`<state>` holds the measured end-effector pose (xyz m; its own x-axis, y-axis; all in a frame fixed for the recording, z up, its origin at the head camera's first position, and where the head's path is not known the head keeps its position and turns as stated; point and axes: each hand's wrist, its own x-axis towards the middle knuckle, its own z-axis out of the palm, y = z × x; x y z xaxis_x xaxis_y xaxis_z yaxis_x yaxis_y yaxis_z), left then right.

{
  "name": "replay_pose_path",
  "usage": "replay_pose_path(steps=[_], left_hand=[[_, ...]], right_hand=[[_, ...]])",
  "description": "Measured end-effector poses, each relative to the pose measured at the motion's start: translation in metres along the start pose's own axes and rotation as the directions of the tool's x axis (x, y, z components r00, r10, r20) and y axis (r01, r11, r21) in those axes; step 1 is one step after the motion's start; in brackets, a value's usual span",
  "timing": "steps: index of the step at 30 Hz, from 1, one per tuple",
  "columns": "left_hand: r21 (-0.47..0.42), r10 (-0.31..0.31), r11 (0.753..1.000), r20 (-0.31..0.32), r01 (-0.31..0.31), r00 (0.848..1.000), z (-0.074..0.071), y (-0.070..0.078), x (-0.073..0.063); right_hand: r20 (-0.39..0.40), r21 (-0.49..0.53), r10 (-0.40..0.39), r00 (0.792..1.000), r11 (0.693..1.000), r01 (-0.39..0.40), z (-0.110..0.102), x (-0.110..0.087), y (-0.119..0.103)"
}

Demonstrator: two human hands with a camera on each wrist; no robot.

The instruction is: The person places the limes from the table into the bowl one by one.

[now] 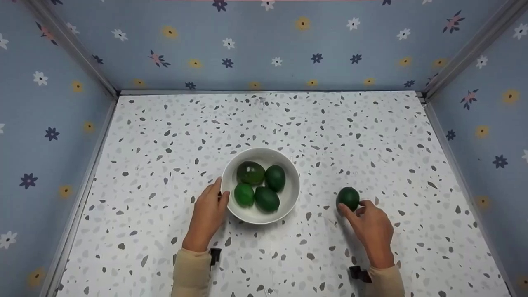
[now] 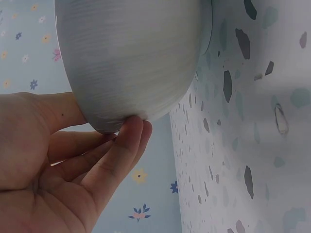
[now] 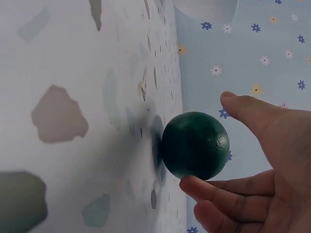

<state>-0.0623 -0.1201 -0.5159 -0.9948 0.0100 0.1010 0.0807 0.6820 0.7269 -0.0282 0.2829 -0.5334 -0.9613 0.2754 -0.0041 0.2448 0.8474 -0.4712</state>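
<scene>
My left hand (image 1: 208, 212) holds the left rim of a white bowl (image 1: 291, 192). In the left wrist view the thumb goes behind the rim while the fingers (image 2: 119, 162) lie against the outer wall. Inside the bowl are an olive-green fruit (image 1: 251, 172), a bright green fruit (image 1: 244, 194) and two dark green oval fruits (image 1: 275, 178). Right of the bowl, another dark green, smooth oval fruit (image 1: 349, 198) sits on the table. My right hand (image 1: 370, 225) is around its near side; in the right wrist view a fingertip touches it, and the thumb stands a little apart from it.
The table (image 1: 165, 123) is white with grey specks. Blue flowered panels (image 1: 264, 45) close it in at the back and both sides, with grey strips along the edges. A dark clip-like piece (image 1: 215, 255) shows at the left wrist and another (image 1: 359, 274) at the right.
</scene>
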Motion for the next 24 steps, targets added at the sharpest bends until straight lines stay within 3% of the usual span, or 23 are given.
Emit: replay_pose_path(steps=[7, 14, 24], left_hand=[[0.009, -0.020, 1.000, 0.013, 0.020, 1.000, -0.0008, 0.0004, -0.0003], [0.017, 0.031, 0.999, -0.004, -0.031, 1.000, -0.0011, -0.0006, -0.0003], [0.026, 0.028, 0.999, -0.006, -0.028, 1.000, -0.0006, -0.0011, -0.0004]], right_hand=[[0.020, -0.006, 0.016, 1.000, 1.000, -0.015, 0.0021, 0.0044, 0.0002], [0.002, -0.008, -0.012, 1.000, 1.000, 0.012, 0.0034, 0.0073, 0.0001], [0.048, -0.005, 0.014, 0.999, 1.000, -0.013, 0.0040, 0.0089, -0.0021]])
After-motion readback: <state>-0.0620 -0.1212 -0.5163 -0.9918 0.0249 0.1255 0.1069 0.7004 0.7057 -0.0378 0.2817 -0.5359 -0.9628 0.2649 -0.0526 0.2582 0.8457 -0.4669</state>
